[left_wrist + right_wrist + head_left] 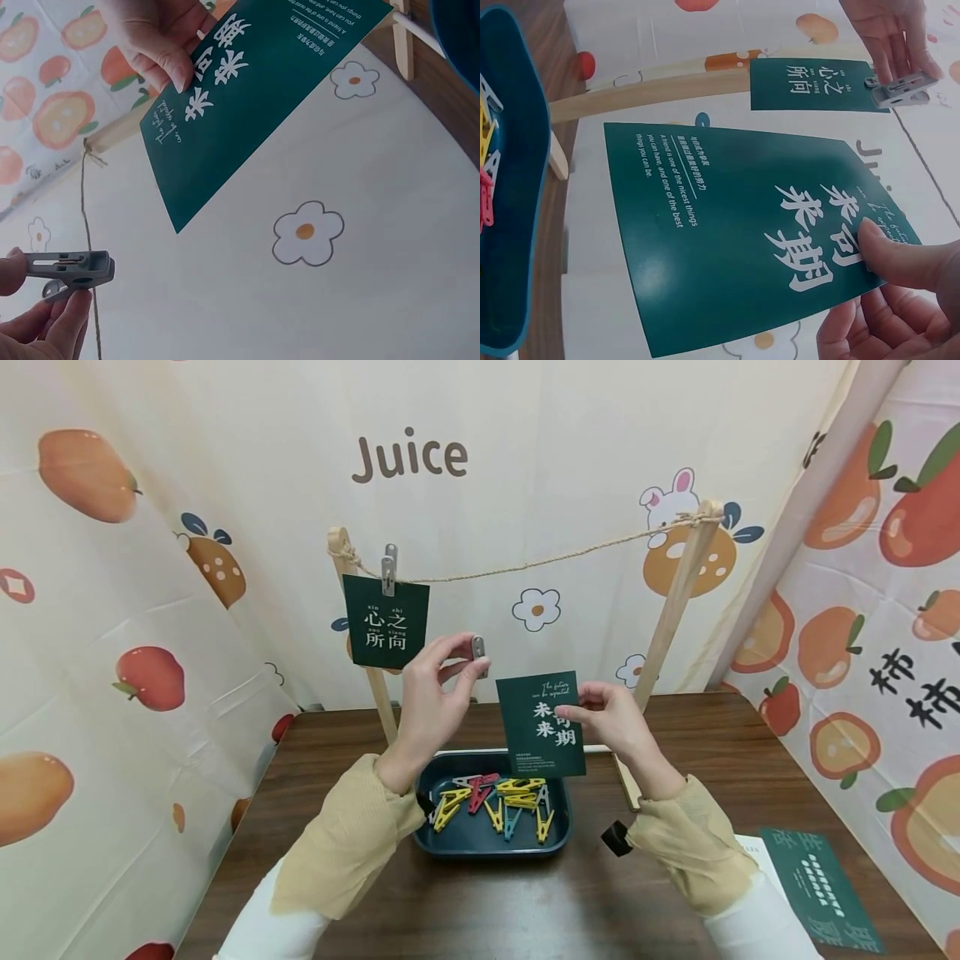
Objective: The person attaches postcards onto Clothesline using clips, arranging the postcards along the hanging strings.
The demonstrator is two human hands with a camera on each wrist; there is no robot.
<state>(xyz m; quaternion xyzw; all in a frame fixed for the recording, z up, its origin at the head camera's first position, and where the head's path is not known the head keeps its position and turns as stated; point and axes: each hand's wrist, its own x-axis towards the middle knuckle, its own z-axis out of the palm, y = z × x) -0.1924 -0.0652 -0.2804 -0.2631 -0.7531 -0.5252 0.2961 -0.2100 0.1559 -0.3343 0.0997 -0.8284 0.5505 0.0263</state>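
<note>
My left hand [438, 689] pinches a grey clothespin [71, 268] between thumb and fingers, in front of and below the string [525, 565]. In my right hand [611, 722] is a dark green card [536, 747] with white lettering, gripped at its right edge, thumb on the printed face. The card hangs upright, its lower edge overlapping the tray in the head view. On the string's left end, another green card [386, 639] hangs from a grey clothespin [388, 572].
A dark blue tray [495, 853] of yellow, red, blue and grey clothespins [517, 789] sits on the brown table [495, 910]. Wooden posts [678, 597] hold the string. More green cards [821, 889] lie at the right. Fruit-printed cloth [585, 435] surrounds the table.
</note>
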